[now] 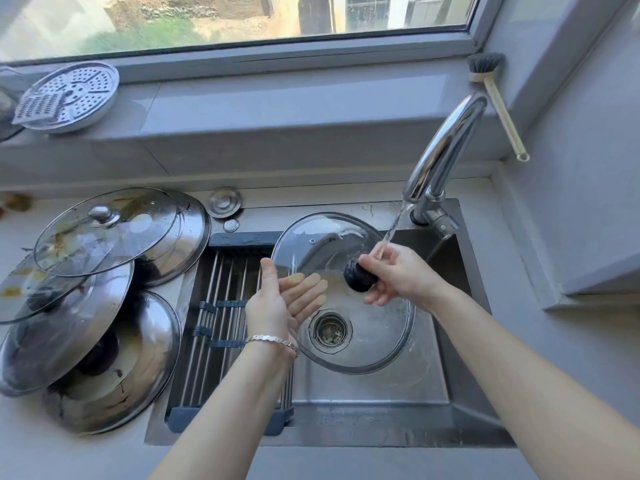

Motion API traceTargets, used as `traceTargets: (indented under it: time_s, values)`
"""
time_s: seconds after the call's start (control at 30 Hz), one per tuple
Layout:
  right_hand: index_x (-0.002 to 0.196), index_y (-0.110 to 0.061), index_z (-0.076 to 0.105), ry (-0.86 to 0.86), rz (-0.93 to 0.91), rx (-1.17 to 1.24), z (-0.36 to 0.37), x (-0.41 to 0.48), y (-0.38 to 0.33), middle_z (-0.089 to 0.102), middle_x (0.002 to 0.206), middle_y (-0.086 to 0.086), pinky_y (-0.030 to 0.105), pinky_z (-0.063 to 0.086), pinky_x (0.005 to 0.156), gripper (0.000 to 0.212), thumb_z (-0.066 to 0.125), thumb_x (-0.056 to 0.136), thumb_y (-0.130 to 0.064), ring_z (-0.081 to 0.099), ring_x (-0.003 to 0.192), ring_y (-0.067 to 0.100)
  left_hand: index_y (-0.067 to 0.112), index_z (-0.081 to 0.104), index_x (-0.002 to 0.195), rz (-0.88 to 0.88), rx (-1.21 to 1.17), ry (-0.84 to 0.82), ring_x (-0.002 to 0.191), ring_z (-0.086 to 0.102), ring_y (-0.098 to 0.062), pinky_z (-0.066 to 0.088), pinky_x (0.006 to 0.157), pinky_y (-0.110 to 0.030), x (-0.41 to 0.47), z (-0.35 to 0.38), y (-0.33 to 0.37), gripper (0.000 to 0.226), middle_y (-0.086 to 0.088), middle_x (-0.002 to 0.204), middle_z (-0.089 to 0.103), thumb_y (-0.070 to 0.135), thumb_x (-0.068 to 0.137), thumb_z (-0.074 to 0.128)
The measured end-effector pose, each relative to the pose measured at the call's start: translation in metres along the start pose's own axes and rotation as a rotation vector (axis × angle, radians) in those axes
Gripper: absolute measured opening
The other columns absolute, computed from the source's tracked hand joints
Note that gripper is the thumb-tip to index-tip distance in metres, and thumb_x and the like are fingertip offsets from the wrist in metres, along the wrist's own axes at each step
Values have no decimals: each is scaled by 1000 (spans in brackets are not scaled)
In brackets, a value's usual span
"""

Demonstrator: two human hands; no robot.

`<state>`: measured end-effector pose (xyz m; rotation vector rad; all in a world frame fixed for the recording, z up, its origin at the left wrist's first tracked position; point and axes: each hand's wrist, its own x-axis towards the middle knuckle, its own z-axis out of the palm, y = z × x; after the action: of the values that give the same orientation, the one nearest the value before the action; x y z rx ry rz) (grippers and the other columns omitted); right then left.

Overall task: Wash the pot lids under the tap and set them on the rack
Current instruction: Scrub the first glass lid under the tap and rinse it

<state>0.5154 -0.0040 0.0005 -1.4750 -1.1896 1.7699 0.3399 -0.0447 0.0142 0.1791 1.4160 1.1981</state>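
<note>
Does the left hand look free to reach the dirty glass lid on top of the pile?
Probably yes: the left hand is open and empty, and only the low rack lies between it and that glass lid.

Right hand (398, 271) closed in a grip, left hand (284, 299) flat, palm up.

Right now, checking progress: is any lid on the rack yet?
No, the rack holds no lid; the glass lid is over the sink.

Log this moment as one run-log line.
step: rinsing | right hand: grips knob of glass lid | left hand: open, flat on lid | tap: running | rack: empty
</note>
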Motion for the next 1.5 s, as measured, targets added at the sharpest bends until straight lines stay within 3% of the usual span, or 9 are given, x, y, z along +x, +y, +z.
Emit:
traceTargets:
  time_s: [0.43,0.6,0.67,0.77,0.97,1.07,1.17,1.33,1.5]
  values:
    - [64,-12,44,259,-168,-189,11,5,4,49,44,6,20,33,34,36,54,93,-30,52,33,16,-1,55,82,-2,-65,13,55,70,-21,58,51,-29,-5,1,-9,52,-11,60,71,49,91,41]
    - [94,-1,61,768,90,-251,-9,-2,46,60,98,17,32,40,73,36,41,97,-31,53,85,29,0,53,78,-35,-48,-33,54,70,-23,58,50,-30,-1,5,-5,52,-14,60,71,48,92,40]
    - [114,1,56,651,285,6,-19,-6,60,59,114,25,41,46,88,47,39,97,-39,58,96,35,1,54,85,-82,-71,-80,53,70,-23,58,48,-29,1,4,-10,50,-14,61,71,47,93,37]
    - [111,-10,55,548,314,419,-31,-16,64,63,83,14,27,56,54,39,35,99,-41,62,68,24,14,44,111,-162,-89,-121,53,70,-23,56,45,-27,9,4,-27,36,-16,65,71,44,96,32]
    - [101,-10,56,585,173,211,-51,-25,45,51,61,10,12,37,33,21,45,98,-27,55,36,9,18,43,75,-449,36,-60,60,49,-17,43,38,-19,30,3,-67,39,-7,74,47,37,101,21]
    - [103,-12,58,546,70,66,-55,-19,32,54,56,11,13,36,32,18,47,97,-25,56,33,8,12,54,86,-581,65,-53,84,57,-22,47,68,-31,35,7,-79,46,-8,88,54,45,99,25]
    - [107,-20,59,497,-29,-29,-54,-15,23,57,53,8,15,38,34,17,50,95,-28,58,36,11,10,51,89,-522,-16,-2,98,57,-25,43,91,-44,33,7,-75,43,-11,100,57,45,97,30]
    - [109,-16,60,463,-41,47,-40,-2,40,55,54,1,16,43,38,24,45,97,-30,56,38,6,17,40,75,-251,98,44,72,62,-23,49,67,-35,38,-11,-42,36,-10,88,63,44,96,32]
    - [113,-11,55,392,304,151,-9,16,66,55,68,6,21,44,45,33,39,99,-36,54,52,16,13,46,84,-53,401,-105,52,68,-18,56,48,-31,17,-25,1,27,-11,75,70,33,98,35]
